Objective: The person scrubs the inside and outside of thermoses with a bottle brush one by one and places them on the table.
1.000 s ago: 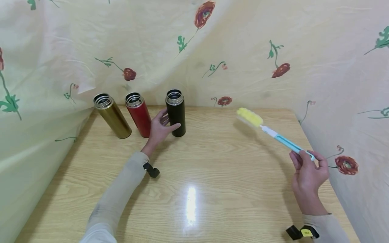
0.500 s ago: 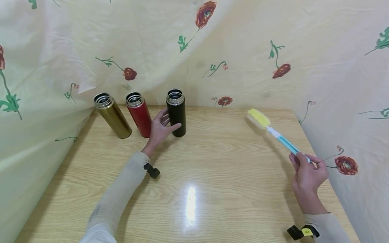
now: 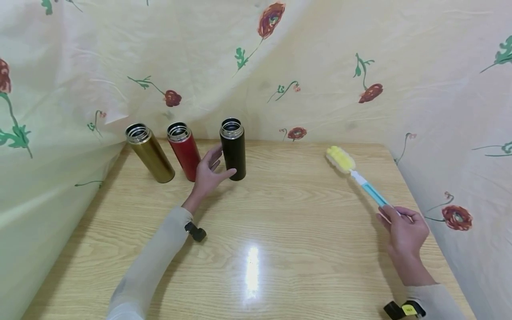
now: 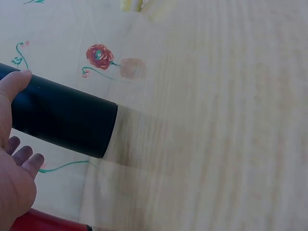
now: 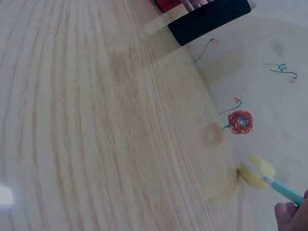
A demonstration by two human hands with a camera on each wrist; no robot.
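A black bottle [image 3: 234, 155] without a lid stands upright at the back of the wooden table. My left hand [image 3: 208, 175] is spread at its left side, thumb tip overlapping its lower front. In the left wrist view the thumb [image 4: 17, 84] lies over the bottle's side, while the other fingers are apart from it. On the right, my right hand [image 3: 406, 229] pinches the end of a bottle brush [image 3: 373, 192] with a blue and white handle. Its yellow sponge head [image 3: 341, 160] is low at the table's back right. In the right wrist view only fingertips [image 5: 284, 211] show.
Left of the black bottle stand a red bottle [image 3: 185, 153] and a gold bottle [image 3: 154, 160], both lidless. The red one is right beside my left fingers. A flower-patterned cloth [image 3: 320, 66] rises along the table's [image 3: 280, 213] back and sides.
The bottle brush has swung right and its sponge head has come lower. My left hand has loosened and drawn slightly back from the black bottle, which stays in place.
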